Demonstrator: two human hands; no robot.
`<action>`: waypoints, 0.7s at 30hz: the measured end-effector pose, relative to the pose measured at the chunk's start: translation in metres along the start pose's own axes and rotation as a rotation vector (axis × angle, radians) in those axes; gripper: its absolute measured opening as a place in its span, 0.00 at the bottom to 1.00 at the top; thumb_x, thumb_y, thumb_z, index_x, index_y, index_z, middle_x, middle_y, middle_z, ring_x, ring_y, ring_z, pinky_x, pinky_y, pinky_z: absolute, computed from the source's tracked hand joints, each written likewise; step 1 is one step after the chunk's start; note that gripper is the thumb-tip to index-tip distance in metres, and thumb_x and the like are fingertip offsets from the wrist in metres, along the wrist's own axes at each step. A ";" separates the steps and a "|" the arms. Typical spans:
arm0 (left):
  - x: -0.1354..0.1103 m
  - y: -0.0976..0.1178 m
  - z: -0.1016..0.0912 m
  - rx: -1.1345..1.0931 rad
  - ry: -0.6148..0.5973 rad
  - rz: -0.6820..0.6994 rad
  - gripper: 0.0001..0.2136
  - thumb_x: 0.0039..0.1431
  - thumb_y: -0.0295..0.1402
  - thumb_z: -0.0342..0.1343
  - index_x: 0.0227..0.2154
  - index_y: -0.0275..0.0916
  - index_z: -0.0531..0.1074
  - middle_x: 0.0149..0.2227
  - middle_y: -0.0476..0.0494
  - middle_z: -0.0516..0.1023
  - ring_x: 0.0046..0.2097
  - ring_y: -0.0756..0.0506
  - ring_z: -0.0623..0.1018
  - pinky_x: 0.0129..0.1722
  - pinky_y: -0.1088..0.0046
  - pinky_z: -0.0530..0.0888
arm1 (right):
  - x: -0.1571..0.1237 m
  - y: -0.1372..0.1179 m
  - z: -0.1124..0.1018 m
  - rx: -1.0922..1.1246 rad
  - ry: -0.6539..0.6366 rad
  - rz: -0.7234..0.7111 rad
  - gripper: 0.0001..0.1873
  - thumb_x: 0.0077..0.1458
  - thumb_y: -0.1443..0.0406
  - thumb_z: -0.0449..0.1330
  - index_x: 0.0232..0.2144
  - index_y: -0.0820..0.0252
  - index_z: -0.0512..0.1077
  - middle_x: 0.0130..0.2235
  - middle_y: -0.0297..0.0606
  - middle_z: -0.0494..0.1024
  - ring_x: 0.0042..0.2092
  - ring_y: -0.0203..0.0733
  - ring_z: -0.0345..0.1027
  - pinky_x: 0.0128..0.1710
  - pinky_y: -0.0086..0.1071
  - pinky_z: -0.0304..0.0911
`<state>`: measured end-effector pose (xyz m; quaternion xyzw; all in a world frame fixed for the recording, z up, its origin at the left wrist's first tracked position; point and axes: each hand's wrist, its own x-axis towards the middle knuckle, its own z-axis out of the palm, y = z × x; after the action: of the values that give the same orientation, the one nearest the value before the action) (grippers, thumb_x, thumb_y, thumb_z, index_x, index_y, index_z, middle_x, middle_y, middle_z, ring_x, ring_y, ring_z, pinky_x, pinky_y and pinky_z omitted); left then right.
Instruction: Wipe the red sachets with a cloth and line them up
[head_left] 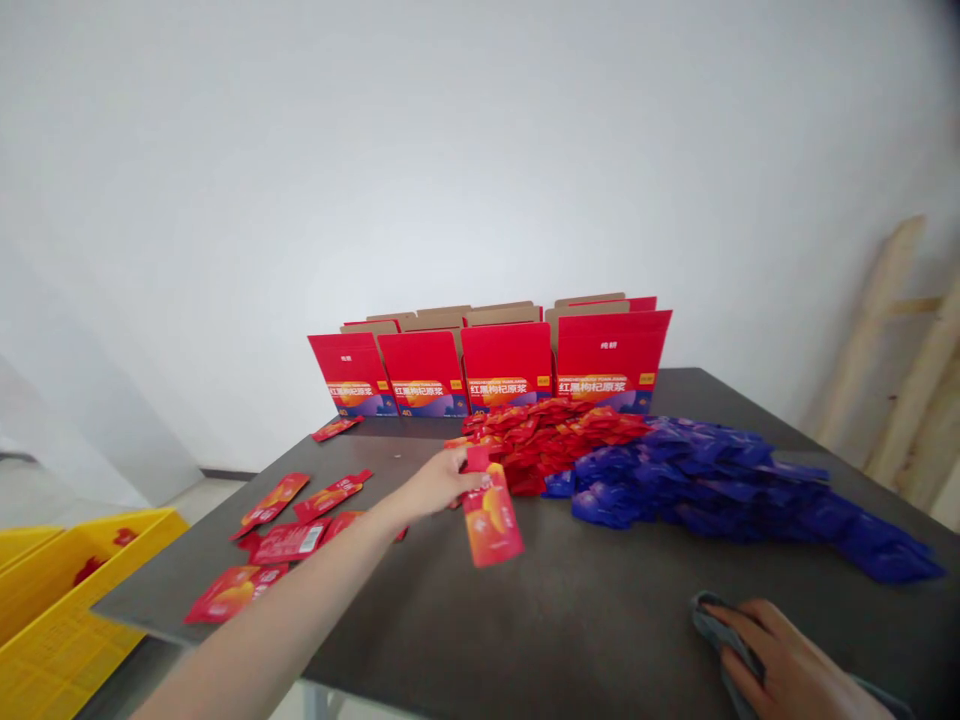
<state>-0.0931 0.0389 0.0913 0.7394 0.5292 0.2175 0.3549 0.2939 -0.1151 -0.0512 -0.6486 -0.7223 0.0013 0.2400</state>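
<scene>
My left hand (439, 484) reaches over the middle of the table and pinches a red sachet (491, 515) by its upper end; the sachet hangs at a slight tilt. Just beyond it lies a heap of red sachets (547, 440), which runs into a heap of blue sachets (697, 480) on the right. Near the front right, my right hand (795, 660) is closed around a grey-blue cloth (724, 635) resting on the tabletop. Several loose red sachets (289, 540) lie to the left of my left forearm.
Open red cardboard boxes (506, 365) stand in rows along the back of the dark table (600, 640). A yellow crate (82, 600) with a few red sachets inside sits low at the left. Wooden posts (870, 330) lean by the white wall on the right.
</scene>
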 end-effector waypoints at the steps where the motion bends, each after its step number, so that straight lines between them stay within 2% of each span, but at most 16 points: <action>1: -0.004 0.005 0.026 -0.196 0.020 -0.016 0.16 0.52 0.45 0.54 0.35 0.37 0.64 0.27 0.52 0.70 0.22 0.53 0.66 0.19 0.80 0.61 | 0.000 -0.005 -0.005 -0.009 -0.011 0.021 0.18 0.56 0.58 0.51 0.44 0.52 0.75 0.42 0.39 0.77 0.40 0.42 0.75 0.40 0.33 0.70; 3: -0.012 0.012 0.078 -0.520 0.057 -0.040 0.18 0.50 0.45 0.55 0.36 0.38 0.61 0.26 0.52 0.69 0.22 0.53 0.67 0.17 0.81 0.63 | 0.000 -0.014 -0.017 -0.025 -0.037 0.053 0.19 0.57 0.57 0.49 0.45 0.52 0.74 0.43 0.39 0.76 0.39 0.41 0.75 0.38 0.32 0.70; 5: -0.017 0.014 0.120 -0.730 0.041 -0.077 0.21 0.47 0.46 0.58 0.38 0.39 0.59 0.28 0.51 0.71 0.24 0.52 0.72 0.17 0.81 0.66 | 0.003 -0.026 -0.028 -0.042 -0.044 0.070 0.19 0.58 0.58 0.49 0.45 0.50 0.74 0.44 0.38 0.76 0.38 0.40 0.75 0.35 0.30 0.70; 6: -0.019 0.015 0.136 -0.796 0.009 -0.093 0.23 0.46 0.46 0.60 0.38 0.39 0.59 0.29 0.50 0.72 0.25 0.50 0.74 0.18 0.80 0.68 | 0.005 -0.032 -0.034 -0.052 -0.038 0.066 0.18 0.58 0.58 0.49 0.46 0.50 0.74 0.44 0.37 0.75 0.39 0.40 0.75 0.34 0.30 0.69; 8: -0.022 0.014 0.152 -0.857 -0.126 -0.124 0.24 0.45 0.48 0.60 0.39 0.39 0.59 0.30 0.48 0.74 0.27 0.48 0.76 0.19 0.78 0.70 | 0.009 -0.051 -0.041 -0.071 -0.003 0.038 0.18 0.57 0.59 0.50 0.46 0.49 0.73 0.45 0.37 0.75 0.40 0.40 0.74 0.36 0.29 0.69; 11: -0.020 0.013 0.150 -0.774 -0.346 -0.147 0.22 0.49 0.53 0.53 0.33 0.36 0.64 0.27 0.46 0.74 0.24 0.48 0.76 0.17 0.79 0.67 | 0.017 -0.088 -0.042 -0.078 -0.001 -0.055 0.17 0.57 0.62 0.52 0.48 0.49 0.71 0.45 0.37 0.74 0.42 0.39 0.73 0.38 0.30 0.69; 13: -0.019 0.011 0.139 -0.603 -0.383 -0.148 0.20 0.51 0.51 0.50 0.25 0.35 0.67 0.23 0.46 0.72 0.20 0.52 0.72 0.14 0.82 0.62 | 0.020 -0.111 -0.034 -0.083 -0.052 -0.117 0.18 0.54 0.67 0.54 0.47 0.49 0.71 0.43 0.36 0.73 0.41 0.39 0.72 0.37 0.29 0.69; 15: -0.018 0.010 0.128 -0.406 -0.388 -0.139 0.16 0.51 0.44 0.50 0.22 0.34 0.69 0.20 0.49 0.70 0.17 0.54 0.68 0.13 0.82 0.57 | 0.020 -0.125 -0.024 -0.114 -0.084 -0.157 0.22 0.50 0.72 0.55 0.46 0.48 0.72 0.42 0.35 0.73 0.41 0.39 0.71 0.36 0.30 0.69; 18: -0.021 0.008 0.118 -0.225 -0.417 -0.098 0.10 0.51 0.35 0.51 0.25 0.34 0.74 0.19 0.53 0.68 0.17 0.56 0.65 0.15 0.82 0.56 | 0.016 -0.120 -0.012 -0.160 -0.076 -0.184 0.23 0.48 0.73 0.57 0.46 0.47 0.72 0.42 0.36 0.72 0.40 0.40 0.71 0.35 0.31 0.68; 21: -0.023 0.007 0.115 -0.188 -0.426 -0.067 0.10 0.51 0.32 0.50 0.26 0.33 0.75 0.19 0.53 0.69 0.17 0.57 0.64 0.17 0.81 0.58 | 0.008 -0.090 -0.008 -0.179 -0.063 -0.156 0.18 0.52 0.69 0.56 0.45 0.48 0.73 0.42 0.37 0.73 0.40 0.40 0.71 0.35 0.31 0.68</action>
<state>-0.0162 -0.0184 0.0228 0.7144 0.4439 0.0932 0.5327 0.2122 -0.1240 -0.0127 -0.6090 -0.7749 -0.0613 0.1579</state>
